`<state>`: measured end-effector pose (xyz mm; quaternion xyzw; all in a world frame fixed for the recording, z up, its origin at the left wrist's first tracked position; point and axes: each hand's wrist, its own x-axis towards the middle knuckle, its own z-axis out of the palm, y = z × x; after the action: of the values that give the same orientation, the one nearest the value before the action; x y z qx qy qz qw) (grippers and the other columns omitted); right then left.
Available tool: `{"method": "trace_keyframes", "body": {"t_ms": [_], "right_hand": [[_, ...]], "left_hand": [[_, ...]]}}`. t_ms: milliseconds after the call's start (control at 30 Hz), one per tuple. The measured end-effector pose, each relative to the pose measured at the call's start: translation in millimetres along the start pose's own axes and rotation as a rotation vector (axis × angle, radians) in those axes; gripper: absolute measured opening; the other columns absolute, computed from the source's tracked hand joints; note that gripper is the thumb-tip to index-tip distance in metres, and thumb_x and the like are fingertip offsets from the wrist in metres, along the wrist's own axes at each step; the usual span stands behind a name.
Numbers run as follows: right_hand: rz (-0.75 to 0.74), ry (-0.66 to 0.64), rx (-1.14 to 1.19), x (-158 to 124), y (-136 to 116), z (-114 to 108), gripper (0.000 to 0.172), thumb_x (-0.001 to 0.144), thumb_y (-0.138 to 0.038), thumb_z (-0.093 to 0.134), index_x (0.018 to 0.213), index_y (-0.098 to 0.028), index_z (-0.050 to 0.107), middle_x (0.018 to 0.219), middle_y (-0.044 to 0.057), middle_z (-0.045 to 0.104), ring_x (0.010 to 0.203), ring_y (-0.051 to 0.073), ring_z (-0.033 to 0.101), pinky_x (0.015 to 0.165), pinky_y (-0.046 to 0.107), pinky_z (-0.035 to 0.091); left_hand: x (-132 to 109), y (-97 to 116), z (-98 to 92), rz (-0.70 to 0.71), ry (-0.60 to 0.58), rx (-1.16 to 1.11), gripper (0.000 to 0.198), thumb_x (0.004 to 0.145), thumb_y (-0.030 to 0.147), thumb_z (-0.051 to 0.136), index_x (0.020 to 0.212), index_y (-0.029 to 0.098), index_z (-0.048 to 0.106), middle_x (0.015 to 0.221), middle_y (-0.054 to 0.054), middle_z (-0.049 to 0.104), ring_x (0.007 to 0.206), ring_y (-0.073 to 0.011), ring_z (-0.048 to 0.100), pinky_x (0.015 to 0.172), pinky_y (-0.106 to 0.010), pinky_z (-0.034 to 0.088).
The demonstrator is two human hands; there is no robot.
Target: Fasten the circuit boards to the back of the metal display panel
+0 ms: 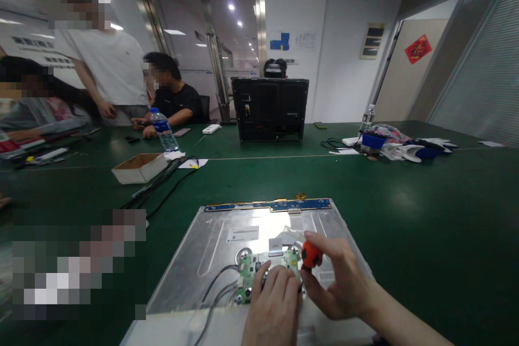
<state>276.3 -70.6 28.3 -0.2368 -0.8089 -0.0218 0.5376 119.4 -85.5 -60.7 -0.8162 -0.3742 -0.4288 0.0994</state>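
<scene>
A silver metal panel [219, 248], the back of a flat screen, lies on the green table in front of me. A small green circuit board [255, 270] sits on it with grey wires running off to the left. My left hand [273, 308] rests on the board, fingers curled down over it. My right hand [336, 281] pinches the orange handle of a small screwdriver [311, 254], held upright over the board's right end. A blue strip board [270, 205] runs along the panel's far edge.
A cardboard tray [140, 167], a water bottle [164, 130] and black cables [162, 186] lie at the left. A black monitor case [270, 109] stands mid-table. Gloves and a blue tub [373, 140] sit at the right. Three people are at the far left.
</scene>
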Motion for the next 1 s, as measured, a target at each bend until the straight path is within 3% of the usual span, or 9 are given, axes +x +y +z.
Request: {"method": "trace_keyframes", "body": {"t_ms": [1000], "right_hand": [[0.026, -0.014, -0.015, -0.5, 0.4, 0.0, 0.057, 0.087, -0.013, 0.048, 0.143, -0.019, 0.036, 0.077, -0.001, 0.068, 0.054, 0.014, 0.061, 0.048, 0.025, 0.051]], "left_hand": [[0.1, 0.5, -0.6, 0.009, 0.012, 0.014, 0.033, 0.095, 0.004, 0.033, 0.088, 0.021, 0.06, 0.081, -0.001, 0.065, 0.081, -0.0205, 0.06, 0.103, -0.04, 0.035]]}}
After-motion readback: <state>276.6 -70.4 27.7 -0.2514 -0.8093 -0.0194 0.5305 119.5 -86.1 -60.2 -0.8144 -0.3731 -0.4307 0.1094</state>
